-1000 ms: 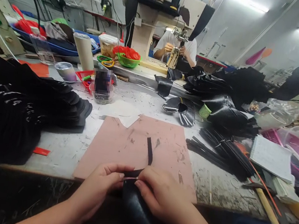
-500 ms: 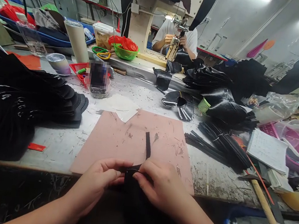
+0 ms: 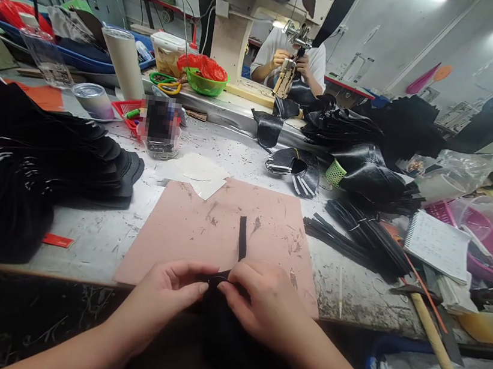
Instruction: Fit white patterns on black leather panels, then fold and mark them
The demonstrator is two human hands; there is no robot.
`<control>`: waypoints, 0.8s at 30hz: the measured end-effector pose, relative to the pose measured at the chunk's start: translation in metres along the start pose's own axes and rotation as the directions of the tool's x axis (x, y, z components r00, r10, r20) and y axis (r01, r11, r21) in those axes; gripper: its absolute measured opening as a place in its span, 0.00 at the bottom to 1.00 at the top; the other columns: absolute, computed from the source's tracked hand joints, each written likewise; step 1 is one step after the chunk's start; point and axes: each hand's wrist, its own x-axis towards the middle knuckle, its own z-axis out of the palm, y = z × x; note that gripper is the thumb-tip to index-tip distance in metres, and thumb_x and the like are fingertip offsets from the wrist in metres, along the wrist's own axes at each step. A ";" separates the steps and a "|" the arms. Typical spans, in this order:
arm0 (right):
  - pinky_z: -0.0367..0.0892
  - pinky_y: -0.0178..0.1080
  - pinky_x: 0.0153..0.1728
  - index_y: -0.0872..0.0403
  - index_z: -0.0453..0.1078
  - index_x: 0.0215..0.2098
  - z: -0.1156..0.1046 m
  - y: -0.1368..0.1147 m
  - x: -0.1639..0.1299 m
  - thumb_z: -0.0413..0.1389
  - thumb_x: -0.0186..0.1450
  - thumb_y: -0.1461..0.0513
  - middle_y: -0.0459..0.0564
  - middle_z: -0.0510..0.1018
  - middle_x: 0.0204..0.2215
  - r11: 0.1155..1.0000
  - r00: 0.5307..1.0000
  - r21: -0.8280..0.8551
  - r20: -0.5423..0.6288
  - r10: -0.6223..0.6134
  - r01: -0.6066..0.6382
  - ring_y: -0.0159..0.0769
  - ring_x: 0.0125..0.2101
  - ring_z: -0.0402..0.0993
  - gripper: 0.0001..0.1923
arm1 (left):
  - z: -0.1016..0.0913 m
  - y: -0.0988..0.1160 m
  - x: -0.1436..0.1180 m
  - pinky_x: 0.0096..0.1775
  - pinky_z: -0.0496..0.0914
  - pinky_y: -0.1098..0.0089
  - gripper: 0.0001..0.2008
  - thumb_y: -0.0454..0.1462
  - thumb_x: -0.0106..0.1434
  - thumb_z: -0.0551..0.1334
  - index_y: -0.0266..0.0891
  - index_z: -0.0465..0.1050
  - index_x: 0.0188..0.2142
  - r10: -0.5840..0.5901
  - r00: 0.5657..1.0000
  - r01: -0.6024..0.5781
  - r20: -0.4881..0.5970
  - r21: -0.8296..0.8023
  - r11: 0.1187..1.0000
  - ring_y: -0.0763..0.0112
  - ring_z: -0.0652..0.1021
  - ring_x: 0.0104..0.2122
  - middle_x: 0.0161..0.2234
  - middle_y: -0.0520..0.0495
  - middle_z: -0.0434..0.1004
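Here my left hand (image 3: 168, 295) and right hand (image 3: 264, 305) pinch the black strap (image 3: 242, 241) — its length running away from me across the pink mat (image 3: 186, 231) on the scuffed tabletop (image 3: 103, 238).

Two hands pinch a black strip at the surface's edge

The left hand (image 3: 163, 294) and right hand (image 3: 265, 302) grip the black strip (image 3: 241, 241), which runs away from them across a pink mat (image 3: 186, 231).

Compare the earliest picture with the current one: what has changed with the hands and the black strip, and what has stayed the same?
Little changed. Both hands, left hand and right hand, keep pinching the black strip at the near edge of the pink mat; nothing was let go. The dark piece below them now shows less. The strip's free end still lies up across the mat.
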 end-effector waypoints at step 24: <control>0.50 0.36 0.36 0.55 0.63 0.25 -0.009 0.003 0.005 0.51 0.59 0.65 0.42 0.70 0.21 0.998 0.998 0.060 0.065 0.007 -0.011 0.27 0.23 0.61 0.05 | -0.006 0.030 0.023 0.31 0.68 0.72 0.09 0.38 0.45 0.64 0.36 0.75 0.27 -0.095 0.973 -0.016 0.208 0.474 0.880 0.70 0.74 0.28 0.24 0.51 0.76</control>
